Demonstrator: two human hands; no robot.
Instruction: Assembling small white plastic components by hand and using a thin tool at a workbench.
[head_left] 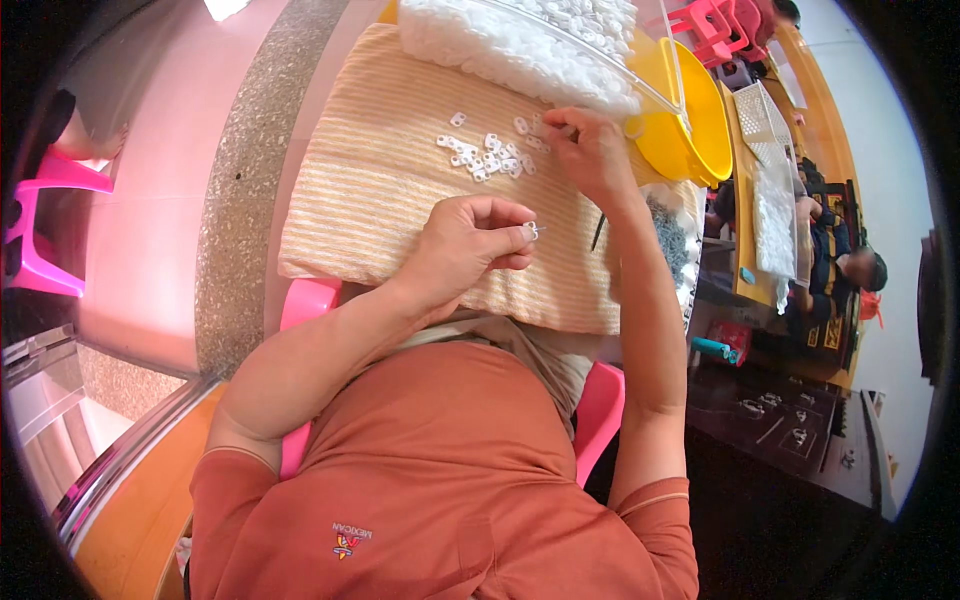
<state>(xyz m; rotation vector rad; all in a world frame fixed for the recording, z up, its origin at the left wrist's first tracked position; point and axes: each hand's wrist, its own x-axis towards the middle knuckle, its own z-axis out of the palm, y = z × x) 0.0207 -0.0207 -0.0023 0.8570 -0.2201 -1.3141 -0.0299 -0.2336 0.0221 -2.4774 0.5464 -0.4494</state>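
Between thumb and fingertips, my left hand (pixel 465 240) pinches a small white plastic piece (pixel 531 231) from which a thin, pin-like tip sticks out. My right hand (pixel 592 155) reaches to the far side of the cloth, its fingers drawn together beside a few white pieces. Whether one of these is in its fingertips I cannot make out. A loose pile of small white plastic pieces with holes (pixel 490 160) lies on the striped cloth (pixel 350 180), left of my right hand. Under my right forearm's inner side lies a thin dark tool (pixel 598 232).
A clear bin (pixel 500 50) full of white pieces stands at the far edge, beside a yellow bucket (pixel 705 125). Small grey pieces (pixel 668 235) are heaped right of my right forearm. Pink stools (pixel 50 225) stand at left. Other people sit farther right, near a long table.
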